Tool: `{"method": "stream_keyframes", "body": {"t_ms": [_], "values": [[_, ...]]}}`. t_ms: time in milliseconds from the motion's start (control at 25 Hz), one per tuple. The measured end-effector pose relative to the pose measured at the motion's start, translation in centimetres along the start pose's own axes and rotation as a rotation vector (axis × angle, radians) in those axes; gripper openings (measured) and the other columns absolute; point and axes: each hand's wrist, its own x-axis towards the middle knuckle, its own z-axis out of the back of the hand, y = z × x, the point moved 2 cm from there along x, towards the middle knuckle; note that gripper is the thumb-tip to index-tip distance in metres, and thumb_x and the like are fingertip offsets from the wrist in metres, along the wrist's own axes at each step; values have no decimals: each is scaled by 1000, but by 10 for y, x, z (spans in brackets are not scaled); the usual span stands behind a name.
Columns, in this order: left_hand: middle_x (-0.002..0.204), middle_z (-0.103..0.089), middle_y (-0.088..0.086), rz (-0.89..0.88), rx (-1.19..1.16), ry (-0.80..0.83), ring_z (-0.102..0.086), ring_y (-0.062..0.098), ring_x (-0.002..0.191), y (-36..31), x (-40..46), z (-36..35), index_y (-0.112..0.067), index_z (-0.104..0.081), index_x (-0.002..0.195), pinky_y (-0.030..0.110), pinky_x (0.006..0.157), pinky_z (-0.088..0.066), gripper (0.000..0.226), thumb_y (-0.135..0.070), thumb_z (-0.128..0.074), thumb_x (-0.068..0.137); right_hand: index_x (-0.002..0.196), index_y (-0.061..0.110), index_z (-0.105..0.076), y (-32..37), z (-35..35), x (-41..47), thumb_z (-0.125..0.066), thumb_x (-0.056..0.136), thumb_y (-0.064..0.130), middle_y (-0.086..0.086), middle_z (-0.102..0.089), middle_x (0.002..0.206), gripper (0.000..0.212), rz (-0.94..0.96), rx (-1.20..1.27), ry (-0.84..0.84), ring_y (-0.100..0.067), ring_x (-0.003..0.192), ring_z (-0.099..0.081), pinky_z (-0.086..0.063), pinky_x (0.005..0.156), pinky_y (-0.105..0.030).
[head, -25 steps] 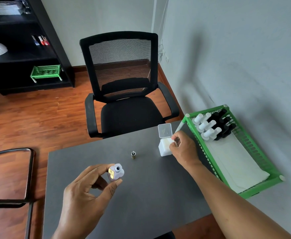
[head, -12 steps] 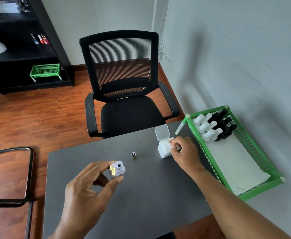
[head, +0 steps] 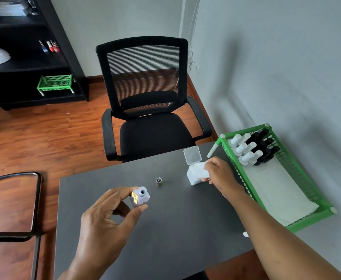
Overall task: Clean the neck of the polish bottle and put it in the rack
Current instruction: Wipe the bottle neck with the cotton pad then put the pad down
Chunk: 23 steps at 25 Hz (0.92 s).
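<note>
I hold the polish bottle (head: 139,197) in my left hand (head: 107,223), thumb and forefinger pinching its lilac body from either side, the other fingers curled beneath. The bottle is uncapped: its open neck points up toward me, and a gold label shows on the side facing my palm. It hangs above the grey table (head: 177,229), lifted clear of the surface, on the near left side of the small brass-coloured cap (head: 159,181), which stands alone on the tabletop.

My right hand (head: 220,175) is on the far right side of that cap, at the small white box (head: 195,175), whose clear lid (head: 192,155) stands flipped up on its far edge. My fingertips are pressed together on a white piece at the top of the box; whether it has come free of the box I cannot tell.

Further right of the cap, past my right hand, sits the green rack (head: 298,225) against the grey wall, overhanging the table's right edge. A white cloth (head: 280,195) lines its floor, and bottles with white caps (head: 244,147) and black caps (head: 266,145) cluster at its far end. Beyond the cap, across the table's far edge, a black mesh chair (head: 147,93) faces me.
</note>
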Motion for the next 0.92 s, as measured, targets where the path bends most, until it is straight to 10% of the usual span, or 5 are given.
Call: {"method": "stream_keyframes", "body": {"t_ms": [320,600,800,920], "values": [[107,-73,-17,-6,-11,-4,-70,7,74,-2,-3,3,-35,-77,109,0,70,-46,32,-41,-79,78,120,-1,-62,9,11,-6,-40,96,12,-29,-72,111,35,-359,750,117,-27,58,-68,-48,54,-32],[110,-73,-20,-20,-16,-14,-70,5,72,-5,-9,2,-40,-74,109,-1,71,-45,31,-39,-80,79,94,4,-58,21,11,-20,-42,96,9,-12,-57,69,16,-370,969,112,-18,47,-46,-38,50,-28],[110,-75,-19,-26,-53,-16,-71,7,72,-16,-10,5,-47,-73,109,0,69,-47,37,-33,-91,81,82,9,-68,56,12,-70,-57,95,0,-10,-65,73,20,-138,906,238,-15,47,-57,-47,46,-26],[107,-76,-18,-34,-84,-25,-71,11,71,-26,-8,5,-45,-77,106,2,70,-48,33,-27,-87,80,84,29,-81,82,15,-116,-71,86,13,2,-79,75,18,219,458,106,-12,58,-72,-57,52,-25]]}}
